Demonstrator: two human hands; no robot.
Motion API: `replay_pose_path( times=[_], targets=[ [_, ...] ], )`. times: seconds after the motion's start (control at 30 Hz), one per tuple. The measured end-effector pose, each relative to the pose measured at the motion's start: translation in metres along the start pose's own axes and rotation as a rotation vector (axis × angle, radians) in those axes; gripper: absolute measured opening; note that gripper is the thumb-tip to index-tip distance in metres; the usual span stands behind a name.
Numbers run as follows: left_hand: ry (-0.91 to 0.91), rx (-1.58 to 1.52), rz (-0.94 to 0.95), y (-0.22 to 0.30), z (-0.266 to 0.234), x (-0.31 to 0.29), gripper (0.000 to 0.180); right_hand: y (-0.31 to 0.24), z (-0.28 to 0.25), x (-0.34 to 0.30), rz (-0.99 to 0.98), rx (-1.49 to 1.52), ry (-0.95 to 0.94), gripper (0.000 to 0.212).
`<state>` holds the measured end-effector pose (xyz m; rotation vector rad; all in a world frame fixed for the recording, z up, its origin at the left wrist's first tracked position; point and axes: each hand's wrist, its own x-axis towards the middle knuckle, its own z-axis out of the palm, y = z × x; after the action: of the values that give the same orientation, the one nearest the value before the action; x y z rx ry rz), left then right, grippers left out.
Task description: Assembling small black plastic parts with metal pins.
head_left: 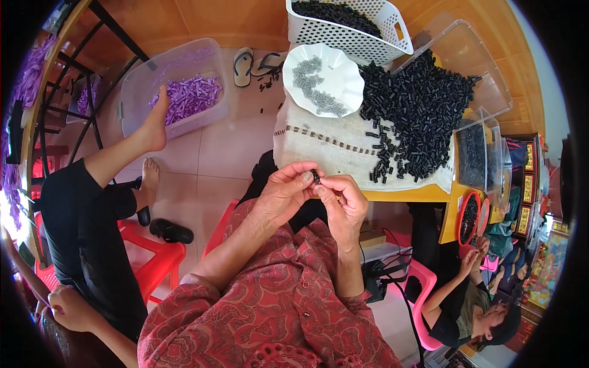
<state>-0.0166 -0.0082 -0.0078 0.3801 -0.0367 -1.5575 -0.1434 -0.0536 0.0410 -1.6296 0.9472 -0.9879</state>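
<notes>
Close together at the near edge of the table, my left hand and my right hand pinch one small black cylindrical piece between their fingertips. Fingers cover much of it, so its details are hard to make out. A large heap of similar short black pieces spreads over the right part of a pale cloth. Beyond my hands, a white scalloped plate carries many small clear pieces.
A white perforated basket of black pieces stands at the back, clear plastic boxes at the right. Left on the floor is a clear tub of purple pieces. One person sits at right; another's bare legs extend at left.
</notes>
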Motion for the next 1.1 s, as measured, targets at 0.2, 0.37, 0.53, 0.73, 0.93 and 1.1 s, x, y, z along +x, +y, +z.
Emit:
replay_pose_path(
  times=[0.2,0.37,0.53,0.73,0.93,1.1],
  targets=[
    [-0.042,0.042,0.034,0.001,0.0,0.0,0.022,-0.007,0.002,0.001,-0.09,-0.128,0.014,0.012],
    [-0.059,0.07,0.067,0.002,0.001,0.0,0.022,-0.013,0.005,0.003,-0.216,-0.256,0.022,0.014],
    [-0.041,0.14,0.093,-0.001,-0.001,-0.001,0.021,-0.013,0.008,0.001,-0.265,-0.272,0.05,0.015],
    [0.025,0.246,0.102,-0.001,0.004,-0.003,0.019,-0.007,0.011,-0.003,-0.281,-0.301,0.119,0.017],
    [-0.006,0.019,0.002,-0.003,0.005,-0.004,0.019,-0.006,0.01,-0.006,-0.216,-0.283,0.132,0.017],
    [-0.005,0.075,0.023,-0.005,0.006,-0.005,0.02,-0.007,0.01,-0.007,-0.219,-0.25,0.153,0.017]
  ],
)
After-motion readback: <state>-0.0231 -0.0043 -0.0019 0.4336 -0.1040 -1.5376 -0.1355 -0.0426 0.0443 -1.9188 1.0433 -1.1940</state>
